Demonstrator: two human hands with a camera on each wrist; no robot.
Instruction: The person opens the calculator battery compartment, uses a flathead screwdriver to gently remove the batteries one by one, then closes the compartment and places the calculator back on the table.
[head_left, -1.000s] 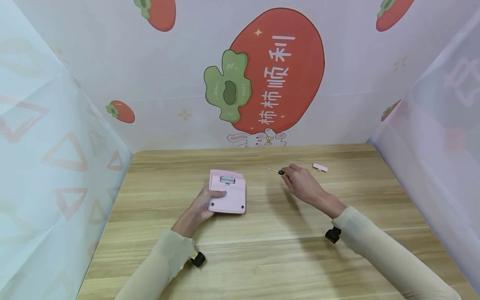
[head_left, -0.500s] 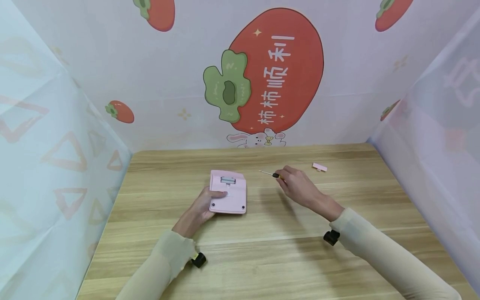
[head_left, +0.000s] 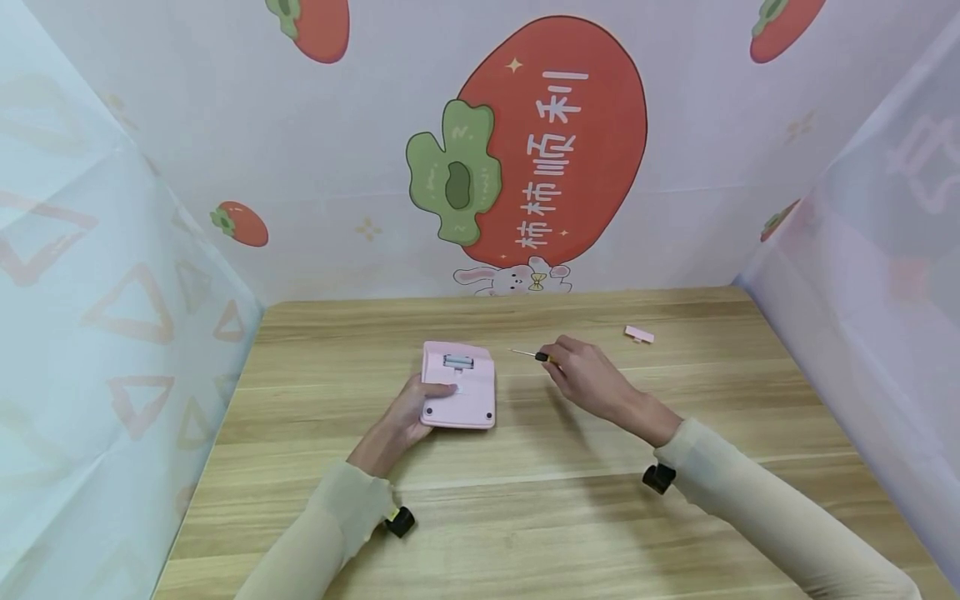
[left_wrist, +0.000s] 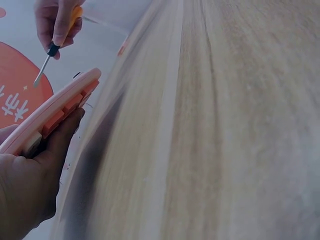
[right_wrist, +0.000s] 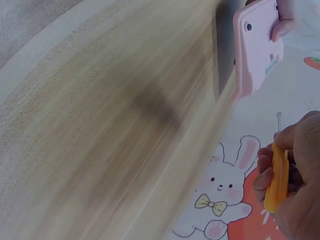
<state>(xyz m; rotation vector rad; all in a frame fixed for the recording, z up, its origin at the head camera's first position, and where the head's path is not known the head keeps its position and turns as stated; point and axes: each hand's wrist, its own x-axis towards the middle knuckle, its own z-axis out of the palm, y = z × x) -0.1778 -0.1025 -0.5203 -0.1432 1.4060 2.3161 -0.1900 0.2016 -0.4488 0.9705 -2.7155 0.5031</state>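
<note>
A pink calculator, back side up, is held in my left hand. My left thumb lies across its back, while the fingers curl under the key side, as the left wrist view shows. Its battery compartment is uncovered, with a battery inside. To its right, my right hand grips a small screwdriver by its yellow handle. The metal shaft points left toward the calculator, its tip apart from it. A pink battery cover lies on the table beyond my right hand.
The wood-grain table runs back to a white printed backdrop with a large red persimmon. White sheets hang at both sides. Black wrist cameras sit on both sleeves.
My right hand has moved left and slightly toward me, bringing the screwdriver tip closer to the calculator. The left hand and calculator have barely shifted; the battery cover lies still.
</note>
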